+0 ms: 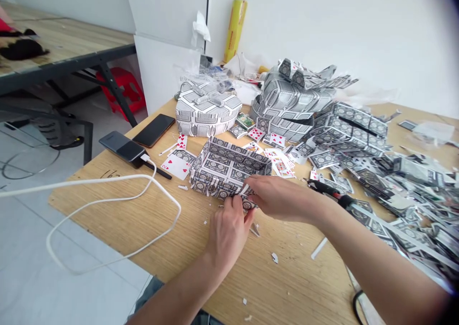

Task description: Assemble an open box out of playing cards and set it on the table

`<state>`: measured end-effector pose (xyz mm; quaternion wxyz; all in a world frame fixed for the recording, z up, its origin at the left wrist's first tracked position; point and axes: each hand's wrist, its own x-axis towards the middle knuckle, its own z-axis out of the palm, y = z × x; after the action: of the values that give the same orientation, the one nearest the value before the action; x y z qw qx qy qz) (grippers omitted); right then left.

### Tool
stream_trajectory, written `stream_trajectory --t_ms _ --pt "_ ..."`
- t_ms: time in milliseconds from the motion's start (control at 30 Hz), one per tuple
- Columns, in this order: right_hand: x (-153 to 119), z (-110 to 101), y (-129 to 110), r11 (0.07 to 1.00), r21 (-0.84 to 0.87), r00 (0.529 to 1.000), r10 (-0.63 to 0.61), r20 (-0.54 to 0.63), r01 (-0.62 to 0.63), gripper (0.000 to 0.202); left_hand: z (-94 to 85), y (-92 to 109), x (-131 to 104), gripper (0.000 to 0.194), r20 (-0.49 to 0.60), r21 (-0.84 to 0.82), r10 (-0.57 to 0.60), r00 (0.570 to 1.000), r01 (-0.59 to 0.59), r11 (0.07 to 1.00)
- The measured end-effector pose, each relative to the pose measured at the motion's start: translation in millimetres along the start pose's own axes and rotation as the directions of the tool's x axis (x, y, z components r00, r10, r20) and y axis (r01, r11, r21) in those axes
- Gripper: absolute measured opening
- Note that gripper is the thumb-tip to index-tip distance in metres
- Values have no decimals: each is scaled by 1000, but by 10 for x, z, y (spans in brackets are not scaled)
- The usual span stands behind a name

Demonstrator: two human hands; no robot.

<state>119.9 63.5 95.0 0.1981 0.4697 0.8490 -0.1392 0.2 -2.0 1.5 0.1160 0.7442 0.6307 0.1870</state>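
An open rectangular box (224,165) woven from folded playing cards with black-and-white backs stands on the wooden table in front of me. My left hand (229,222) grips its near wall, fingers and thumb closed on the right part of that side. Bent over the near right corner, my right hand (266,192) has its fingers pinched at the rim. A narrow white strip (244,189) sticks out beside the right fingertips. The far ends of those fingers are partly hidden by the hand.
Behind the box are a lidded card basket (208,110) and stacked card baskets (287,105). Loose cards and scraps (405,186) cover the right side. A glue gun (326,188) lies near my right forearm. A phone (154,130), power bank (122,147) and white cable (118,200) are left.
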Motion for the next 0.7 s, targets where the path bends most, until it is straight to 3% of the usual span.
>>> stream_trajectory --t_ms 133,367,700 --pt "17 22 -19 1000 13 999 -12 -38 13 13 -13 21 -11 18 18 32 10 1000 -10 999" --pt "59 74 -101 991 62 989 126 -73 -121 17 -30 49 -17 15 46 69 33 998 -37 997" --pt "28 117 -80 997 65 988 51 -146 -42 31 -13 63 -50 15 40 89 44 998 -47 995"
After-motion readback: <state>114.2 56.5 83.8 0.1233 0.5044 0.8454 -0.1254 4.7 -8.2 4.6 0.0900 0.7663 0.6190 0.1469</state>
